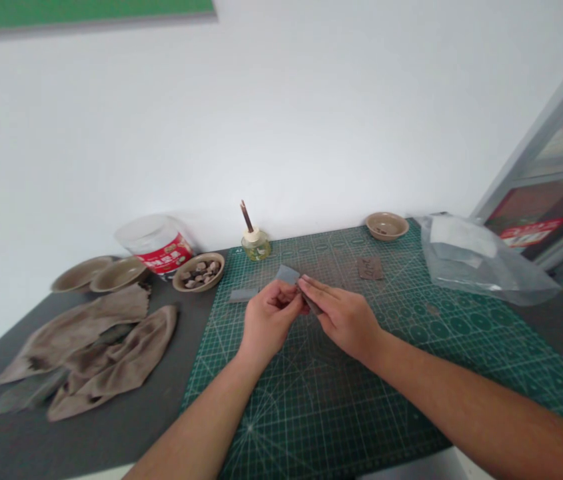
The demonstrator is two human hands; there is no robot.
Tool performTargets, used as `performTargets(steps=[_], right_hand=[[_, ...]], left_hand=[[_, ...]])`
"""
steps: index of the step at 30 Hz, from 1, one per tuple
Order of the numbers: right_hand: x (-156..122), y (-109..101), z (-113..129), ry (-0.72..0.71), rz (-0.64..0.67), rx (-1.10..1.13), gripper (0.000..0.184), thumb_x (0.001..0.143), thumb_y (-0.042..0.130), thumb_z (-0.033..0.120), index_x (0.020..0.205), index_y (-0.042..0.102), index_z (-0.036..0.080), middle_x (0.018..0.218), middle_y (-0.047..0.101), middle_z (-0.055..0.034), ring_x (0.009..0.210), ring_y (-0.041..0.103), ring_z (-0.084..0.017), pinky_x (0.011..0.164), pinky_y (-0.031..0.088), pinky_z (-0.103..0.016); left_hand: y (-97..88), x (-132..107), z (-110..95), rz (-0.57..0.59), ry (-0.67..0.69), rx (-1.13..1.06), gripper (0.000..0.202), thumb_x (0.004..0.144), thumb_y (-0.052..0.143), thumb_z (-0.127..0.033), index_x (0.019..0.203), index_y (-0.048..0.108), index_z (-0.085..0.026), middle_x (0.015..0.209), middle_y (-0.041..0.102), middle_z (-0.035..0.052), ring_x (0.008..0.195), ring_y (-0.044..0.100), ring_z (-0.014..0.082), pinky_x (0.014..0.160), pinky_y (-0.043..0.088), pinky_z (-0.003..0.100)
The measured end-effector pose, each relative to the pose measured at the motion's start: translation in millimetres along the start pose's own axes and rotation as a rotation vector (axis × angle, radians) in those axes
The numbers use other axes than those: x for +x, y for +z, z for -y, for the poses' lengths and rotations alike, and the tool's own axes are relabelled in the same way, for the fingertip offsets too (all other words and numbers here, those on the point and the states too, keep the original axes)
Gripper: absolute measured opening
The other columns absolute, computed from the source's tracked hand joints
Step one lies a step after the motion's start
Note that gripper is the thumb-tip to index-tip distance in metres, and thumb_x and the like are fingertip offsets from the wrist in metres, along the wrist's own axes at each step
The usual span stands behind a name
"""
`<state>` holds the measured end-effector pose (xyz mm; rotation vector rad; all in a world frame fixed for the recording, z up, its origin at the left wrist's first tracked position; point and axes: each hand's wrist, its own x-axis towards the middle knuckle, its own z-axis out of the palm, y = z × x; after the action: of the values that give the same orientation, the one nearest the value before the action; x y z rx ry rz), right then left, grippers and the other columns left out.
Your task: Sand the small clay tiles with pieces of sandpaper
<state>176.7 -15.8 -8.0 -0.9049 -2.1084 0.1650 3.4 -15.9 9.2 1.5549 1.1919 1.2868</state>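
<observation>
My left hand (pixel 271 317) and my right hand (pixel 344 317) meet over the green cutting mat (pixel 311 393). The left one is closed in a pinch on something small that its own fingers hide. Under the flattened, pressed-together fingers of the right hand shows a thin dark strip (pixel 312 305), gripped at its edge. Just beyond the fingertips is a grey flat piece (pixel 288 273); whether it is held or lies on the mat I cannot tell. Left of the hands lies a grey strip (pixel 244 295). A small brown square (pixel 370 268) with marks rests farther right.
Against the wall stand a glass bottle (pixel 256 248) with sticks, a bowl (pixel 199 273) of small brown lumps, a red-labelled jar (pixel 164 257) and another bowl (pixel 386 227). Brown cloths (pixel 111 347) lie at left beside two bowls. A clear plastic bag (pixel 481 263) covers the right corner.
</observation>
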Motion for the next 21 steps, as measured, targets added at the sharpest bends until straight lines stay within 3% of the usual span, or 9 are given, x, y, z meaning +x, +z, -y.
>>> performTargets(steps=[6, 9, 15, 21], right_hand=[[5, -8, -11, 0.183, -0.125, 0.064, 0.047, 0.089, 0.050, 0.008, 0.133, 0.059, 0.023, 0.130, 0.065, -0.0040, 0.119, 0.063, -0.018, 0.103, 0.051, -0.034], [4, -8, -7, 0.127, -0.140, 0.077, 0.054, 0.088, 0.050, 0.006, 0.138, 0.054, 0.025, 0.136, 0.061, -0.0029, 0.123, 0.060, -0.017, 0.106, 0.049, -0.034], [0, -1, 3, -0.052, -0.036, 0.054, 0.063, 0.087, 0.052, 0.007, 0.147, 0.042, 0.026, 0.144, 0.053, -0.0035, 0.126, 0.057, -0.018, 0.105, 0.050, -0.032], [-1, -2, 2, -0.072, -0.033, 0.024, 0.063, 0.087, 0.049, 0.005, 0.147, 0.042, 0.020, 0.145, 0.051, -0.0071, 0.128, 0.056, -0.018, 0.107, 0.048, -0.033]], left_hand=[[4.3, -3, -9, -0.056, -0.035, -0.140, 0.014, 0.078, 0.071, -0.025, 0.079, 0.058, -0.020, 0.073, 0.074, 0.0029, 0.062, 0.070, 0.0178, 0.063, 0.059, 0.032], [3.8, -1, -8, -0.040, -0.044, -0.142, 0.018, 0.077, 0.071, -0.025, 0.077, 0.054, -0.020, 0.072, 0.073, 0.0020, 0.061, 0.069, 0.0171, 0.061, 0.058, 0.031], [1.1, 5, 0, -0.014, 0.049, -0.107, 0.022, 0.073, 0.072, -0.017, 0.069, 0.050, -0.019, 0.058, 0.058, -0.0060, 0.053, 0.056, 0.0093, 0.053, 0.045, 0.020], [0.0, 5, -2, -0.017, 0.057, -0.089, 0.019, 0.078, 0.069, -0.019, 0.069, 0.052, -0.019, 0.061, 0.063, -0.0031, 0.056, 0.059, 0.0112, 0.055, 0.047, 0.022]])
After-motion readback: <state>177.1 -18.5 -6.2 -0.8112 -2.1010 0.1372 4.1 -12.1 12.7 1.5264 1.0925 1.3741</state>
